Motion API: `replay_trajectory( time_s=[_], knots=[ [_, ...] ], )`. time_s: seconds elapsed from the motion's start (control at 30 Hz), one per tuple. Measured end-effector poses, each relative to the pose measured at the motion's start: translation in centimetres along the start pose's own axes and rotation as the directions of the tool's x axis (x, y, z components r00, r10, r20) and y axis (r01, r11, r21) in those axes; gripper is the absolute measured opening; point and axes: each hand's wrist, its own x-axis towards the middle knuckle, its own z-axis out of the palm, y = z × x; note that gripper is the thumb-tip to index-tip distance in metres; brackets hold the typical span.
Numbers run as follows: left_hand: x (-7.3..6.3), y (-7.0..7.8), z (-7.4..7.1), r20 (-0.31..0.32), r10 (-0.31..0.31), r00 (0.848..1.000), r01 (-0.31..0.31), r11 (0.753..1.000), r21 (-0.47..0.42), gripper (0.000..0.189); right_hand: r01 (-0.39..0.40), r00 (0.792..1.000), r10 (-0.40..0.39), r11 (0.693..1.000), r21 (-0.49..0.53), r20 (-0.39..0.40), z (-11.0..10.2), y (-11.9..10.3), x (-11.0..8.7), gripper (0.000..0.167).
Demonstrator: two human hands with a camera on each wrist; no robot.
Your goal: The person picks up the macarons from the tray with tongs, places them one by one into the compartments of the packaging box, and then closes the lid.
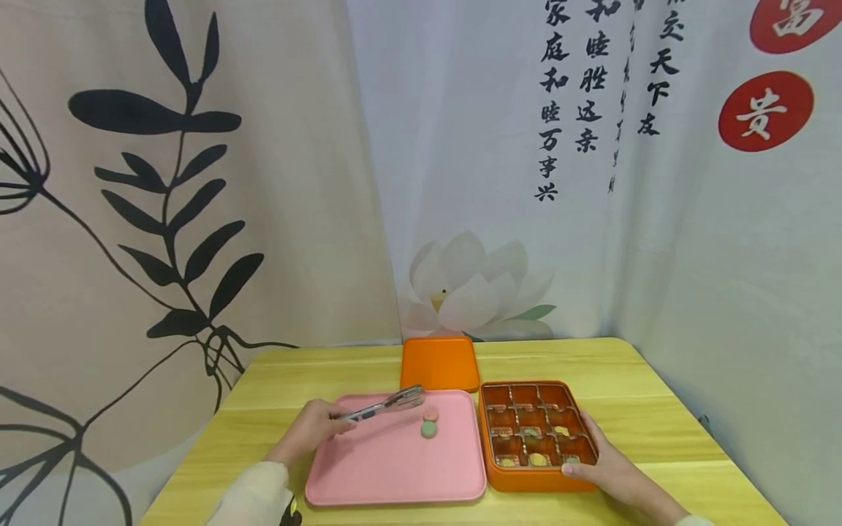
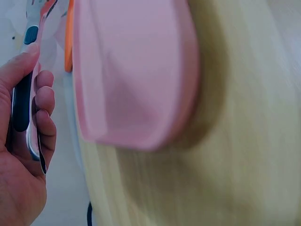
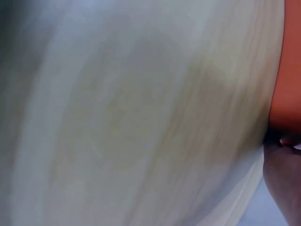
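Note:
My left hand (image 1: 314,429) grips metal tongs (image 1: 403,399) with dark handle inlays, their tips slanting up and right over the far part of the pink tray (image 1: 395,475). In the left wrist view, thumb and curled fingers wrap the tongs (image 2: 21,101). On the tray lie a pink round sweet (image 1: 430,414) and a green one (image 1: 428,429), close together like macarons. An orange box (image 1: 526,480) with a brown divided insert stands right of the tray. Several small yellow and green sweets sit in its nearer compartments. My right hand (image 1: 612,467) holds its right side, thumb at the near corner.
An orange lid (image 1: 439,363) lies behind the tray, near the table's back edge. The wood-grain table (image 1: 658,431) extends to both sides. A printed curtain (image 1: 316,183) hangs behind and along the sides.

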Motion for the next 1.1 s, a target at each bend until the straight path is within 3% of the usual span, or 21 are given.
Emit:
replay_trajectory(
  time_s=[0.33,0.47,0.63,0.87,1.1],
  knots=[
    [2.7,3.9,2.4,0.009,-0.008,1.0,0.008,1.0,-0.017,0.019,-0.006,1.0,0.005,0.999,-0.036,-0.018,-0.1,0.1,0.2,0.112],
    [4.1,5.7,4.0,0.035,0.018,0.999,-0.017,0.999,-0.035,0.012,-0.015,1.0,0.015,0.999,-0.041,-0.018,-0.1,0.1,0.1,0.112],
    [5.6,7.6,6.5,0.064,0.047,0.997,-0.043,0.997,-0.06,0.009,-0.008,1.0,0.008,0.999,0.033,-0.005,0.1,0.3,0.2,0.11],
    [6.7,8.5,9.2,0.095,0.103,0.99,-0.098,0.994,-0.05,0.009,-0.007,1.0,0.003,0.991,0.131,0.031,0.5,0.5,0.2,0.108],
    [7.1,8.5,9.2,0.089,0.092,0.992,-0.09,0.996,-0.025,0.007,-0.014,1.0,0.014,0.997,0.081,-0.001,0.1,0.3,0.3,0.111]
  ],
)
